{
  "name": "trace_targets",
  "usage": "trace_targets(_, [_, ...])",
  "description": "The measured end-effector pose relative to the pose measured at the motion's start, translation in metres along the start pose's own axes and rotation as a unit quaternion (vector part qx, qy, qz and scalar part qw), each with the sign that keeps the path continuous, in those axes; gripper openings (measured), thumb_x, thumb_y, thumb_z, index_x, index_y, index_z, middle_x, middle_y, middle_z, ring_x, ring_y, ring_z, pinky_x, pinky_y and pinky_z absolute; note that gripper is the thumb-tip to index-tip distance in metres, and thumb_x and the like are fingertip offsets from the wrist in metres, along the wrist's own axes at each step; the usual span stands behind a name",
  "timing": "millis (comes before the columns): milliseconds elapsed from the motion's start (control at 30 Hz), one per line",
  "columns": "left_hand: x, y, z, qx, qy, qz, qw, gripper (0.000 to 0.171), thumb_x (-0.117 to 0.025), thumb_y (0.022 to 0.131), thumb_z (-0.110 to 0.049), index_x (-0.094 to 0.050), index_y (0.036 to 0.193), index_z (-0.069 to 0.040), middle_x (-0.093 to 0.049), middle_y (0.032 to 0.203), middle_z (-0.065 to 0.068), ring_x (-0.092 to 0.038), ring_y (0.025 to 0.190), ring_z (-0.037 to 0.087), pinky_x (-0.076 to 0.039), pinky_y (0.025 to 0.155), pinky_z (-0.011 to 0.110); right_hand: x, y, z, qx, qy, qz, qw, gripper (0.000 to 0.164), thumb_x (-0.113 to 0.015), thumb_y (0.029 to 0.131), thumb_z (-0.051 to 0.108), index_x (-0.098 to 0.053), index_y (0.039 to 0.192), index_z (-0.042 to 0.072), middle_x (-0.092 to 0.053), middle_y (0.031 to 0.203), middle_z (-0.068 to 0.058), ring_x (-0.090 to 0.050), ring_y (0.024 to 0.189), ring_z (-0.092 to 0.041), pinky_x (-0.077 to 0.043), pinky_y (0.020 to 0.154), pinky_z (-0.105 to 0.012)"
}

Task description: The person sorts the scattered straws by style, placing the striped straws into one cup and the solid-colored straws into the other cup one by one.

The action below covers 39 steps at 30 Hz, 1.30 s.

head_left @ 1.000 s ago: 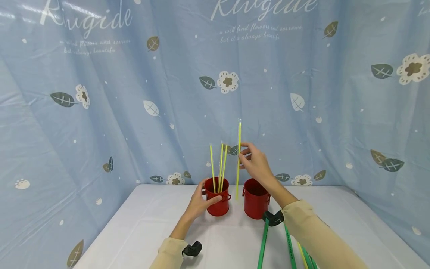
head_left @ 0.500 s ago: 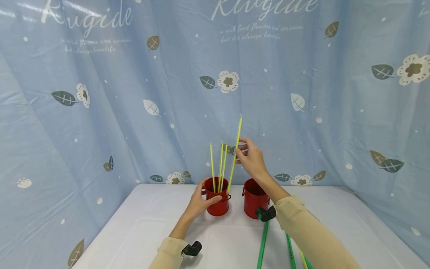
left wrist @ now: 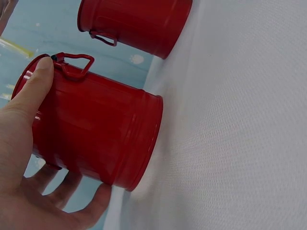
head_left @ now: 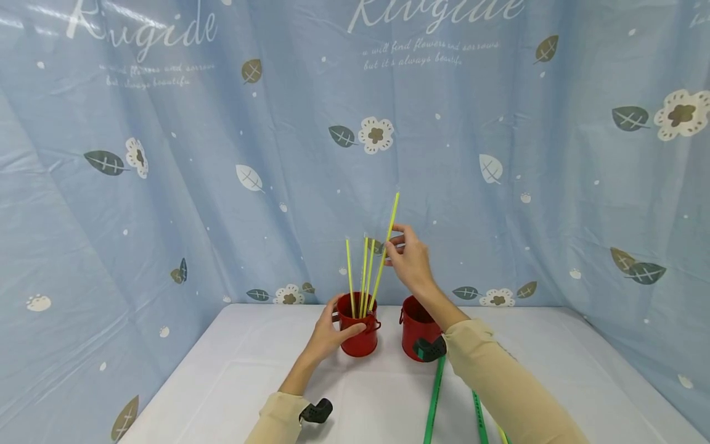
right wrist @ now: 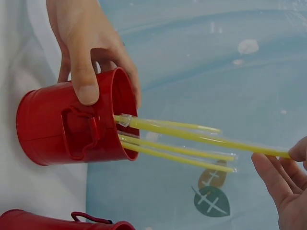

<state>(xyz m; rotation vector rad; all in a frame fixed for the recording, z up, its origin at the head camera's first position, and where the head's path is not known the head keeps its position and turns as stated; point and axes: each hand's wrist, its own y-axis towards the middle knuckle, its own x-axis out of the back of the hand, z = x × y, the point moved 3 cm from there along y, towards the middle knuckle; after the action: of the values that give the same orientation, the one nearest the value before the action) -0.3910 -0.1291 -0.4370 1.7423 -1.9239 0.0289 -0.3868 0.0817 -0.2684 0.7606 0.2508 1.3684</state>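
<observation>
My left hand (head_left: 326, 336) grips the left red metal bucket (head_left: 359, 346), thumb at its rim and fingers round its side. Three yellow straws (head_left: 350, 271) in clear wrappers stand in that bucket. Between thumb and fingers, my right hand (head_left: 412, 260) pinches another wrapped yellow straw (head_left: 393, 213), tilted with its top to the right. The right wrist view shows the held straw (right wrist: 201, 136) with its lower end just inside the bucket's mouth. To the right, a second red bucket (head_left: 416, 333) stands partly behind my right forearm.
Green strips (head_left: 435, 401) lie on the white-covered table (head_left: 238, 364) in front of the right bucket, alongside a yellow one (head_left: 502, 435) partly hidden by my sleeve. A blue patterned curtain (head_left: 310, 185) hangs behind the table.
My right hand has moved left with the straw, from between the buckets to over the left bucket. The straw has tilted and its lower end has entered the mouth. The left hand stays put.
</observation>
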Motion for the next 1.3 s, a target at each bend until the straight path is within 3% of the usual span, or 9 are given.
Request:
trace_targets(67, [0.000,0.000,0.000,-0.003,-0.004,-0.001,1.0000,0.087,-0.079,0.082,-0.032,-0.030,0.152,-0.016,-0.046,0.146,0.013,-0.051,0.126,0.038,-0.051,0.096,0.057,-0.003,0.000,-0.002,0.000,0.000,0.001,1.000,0.039,-0.057,0.097,0.007,-0.049,0.135,0.004,-0.065,0.103,-0.021,-0.071,0.086,-0.034,-0.060,0.064,-0.024])
trace_targets(233, [0.002,-0.007,-0.017,-0.002,-0.005,0.001,1.0000,0.085,-0.077,0.084,-0.022,-0.029,0.152,-0.007,-0.045,0.146,0.020,-0.050,0.125,0.043,-0.048,0.098,0.061,-0.009,-0.001,-0.007,0.002,0.000,0.003,1.000,0.036,-0.057,0.098,0.007,-0.049,0.133,0.005,-0.065,0.102,-0.022,-0.071,0.085,-0.034,-0.061,0.065,-0.027])
trace_targets(333, [0.002,-0.006,-0.014,-0.004,-0.003,0.001,1.0000,0.085,-0.078,0.083,-0.025,-0.030,0.152,-0.009,-0.045,0.146,0.018,-0.050,0.125,0.041,-0.047,0.098,0.061,-0.012,-0.004,-0.011,-0.001,0.002,0.008,1.000,0.037,-0.056,0.098,0.006,-0.049,0.134,0.006,-0.064,0.103,-0.021,-0.070,0.086,-0.035,-0.062,0.068,-0.033])
trace_targets(433, [0.001,0.000,-0.001,-0.006,-0.001,0.000,1.0000,0.087,-0.079,0.082,-0.032,-0.029,0.153,-0.016,-0.045,0.147,0.014,-0.050,0.126,0.038,-0.048,0.098,0.060,-0.017,-0.009,-0.016,-0.001,0.001,0.013,1.000,0.037,-0.056,0.097,0.005,-0.049,0.134,0.006,-0.063,0.102,-0.019,-0.069,0.086,-0.035,-0.062,0.069,-0.037])
trace_targets(700, [0.001,0.000,0.001,-0.007,0.008,0.004,0.9999,0.090,-0.078,0.081,-0.041,-0.029,0.152,-0.014,-0.047,0.145,0.010,-0.052,0.124,0.034,-0.051,0.096,0.054,-0.035,-0.025,-0.037,0.024,-0.037,0.022,0.999,0.038,-0.058,0.096,0.003,-0.050,0.133,0.001,-0.065,0.096,-0.018,-0.070,0.078,-0.035,-0.059,0.058,-0.024])
trace_targets(1300, [0.000,0.001,0.002,-0.006,0.013,0.004,0.9999,0.089,-0.078,0.082,-0.041,-0.029,0.152,-0.017,-0.048,0.145,0.008,-0.053,0.124,0.032,-0.052,0.097,0.051,-0.048,-0.042,-0.057,-0.010,-0.048,0.038,0.998,0.035,-0.059,0.096,0.005,-0.052,0.131,0.007,-0.067,0.094,-0.017,-0.071,0.076,-0.030,-0.057,0.056,-0.022])
